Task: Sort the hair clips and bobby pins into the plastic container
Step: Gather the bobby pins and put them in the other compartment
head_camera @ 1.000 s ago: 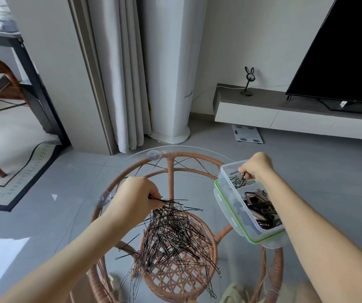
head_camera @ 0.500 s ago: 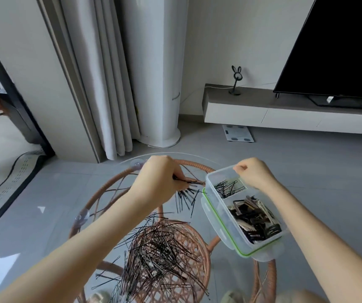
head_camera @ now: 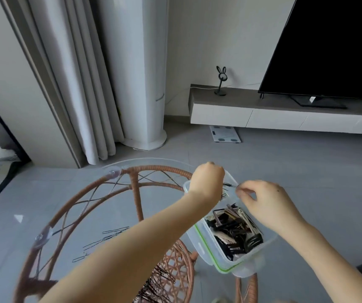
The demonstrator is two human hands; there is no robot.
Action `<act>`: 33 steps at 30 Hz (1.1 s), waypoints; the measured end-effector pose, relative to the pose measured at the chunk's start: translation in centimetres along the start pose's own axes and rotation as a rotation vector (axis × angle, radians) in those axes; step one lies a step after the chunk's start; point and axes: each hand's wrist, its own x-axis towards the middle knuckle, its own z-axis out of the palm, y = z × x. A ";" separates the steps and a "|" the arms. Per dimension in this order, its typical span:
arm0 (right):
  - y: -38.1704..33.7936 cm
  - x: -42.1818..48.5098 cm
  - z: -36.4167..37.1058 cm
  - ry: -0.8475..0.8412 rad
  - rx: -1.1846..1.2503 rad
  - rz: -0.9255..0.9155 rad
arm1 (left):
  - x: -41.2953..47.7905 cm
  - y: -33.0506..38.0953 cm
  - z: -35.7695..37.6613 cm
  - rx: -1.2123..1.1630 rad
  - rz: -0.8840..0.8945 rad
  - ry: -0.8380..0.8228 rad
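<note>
A clear plastic container (head_camera: 206,246) with a green seal sits at the right edge of the glass table. Its near compartment holds dark and beige hair clips (head_camera: 232,230). My left hand (head_camera: 207,182) is closed in a fist over the far compartment, with black bobby pins (head_camera: 228,185) sticking out of it to the right. My right hand (head_camera: 265,202) pinches the container's far right corner. Loose bobby pins (head_camera: 107,236) lie on the glass. A denser pile of pins (head_camera: 158,287) shows at the bottom, partly hidden by my left forearm.
The round glass tabletop (head_camera: 145,159) rests on a rattan frame (head_camera: 136,193). Beyond it stand a white tower unit (head_camera: 140,84), curtains (head_camera: 77,84), a low TV cabinet (head_camera: 285,114) with a TV (head_camera: 333,44), and a scale (head_camera: 224,133) on the floor.
My left hand has carried a bunch of bobby pins from the pile to the right, over the container's far compartment. The view has shifted right and my right hand stays at the container.
</note>
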 end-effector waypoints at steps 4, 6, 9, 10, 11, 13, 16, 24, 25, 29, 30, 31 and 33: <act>0.4 -1.0 -0.2 0.015 -0.044 -0.030 | 0.1 -0.9 3.2 0.024 -0.089 -0.146; 0.5 -1.4 -0.2 0.022 -0.038 -0.034 | 0.1 -1.7 4.2 0.018 -0.096 -0.213; 0.6 -1.8 -0.1 0.022 -0.039 -0.028 | 0.3 -2.7 4.4 0.006 -0.023 -0.284; 0.4 -1.9 0.0 0.022 -0.042 -0.027 | 0.2 -2.9 3.8 -0.040 -0.003 -0.289; 0.2 -2.1 0.0 0.030 -0.042 -0.030 | 0.1 -3.1 3.1 -0.089 0.027 -0.269; -0.5 -2.4 -0.1 0.065 -0.030 -0.035 | -0.5 -3.5 0.6 -0.185 0.051 -0.211; -2.4 -3.4 0.2 0.112 0.044 -0.072 | -2.4 -5.3 -2.9 -0.323 0.024 -0.057; -7.3 -12.1 10.1 -0.058 0.379 -0.229 | -17.2 -16.5 -0.5 -0.305 -0.262 0.154; -7.4 -13.2 12.0 -0.066 0.361 -0.198 | -19.5 -17.8 0.7 -0.293 -0.316 0.114; -8.3 -14.5 17.0 -0.003 0.173 -0.003 | -25.6 -18.3 5.9 -0.197 -0.471 0.072; -9.1 -14.2 17.6 0.004 0.144 0.047 | -26.1 -17.3 6.7 -0.161 -0.478 0.085; -9.8 -13.8 18.0 0.012 0.129 0.089 | -26.1 -16.1 7.3 -0.138 -0.482 0.107; -11.3 -13.0 18.6 0.014 0.108 0.142 | -25.3 -14.2 8.1 -0.154 -0.511 0.162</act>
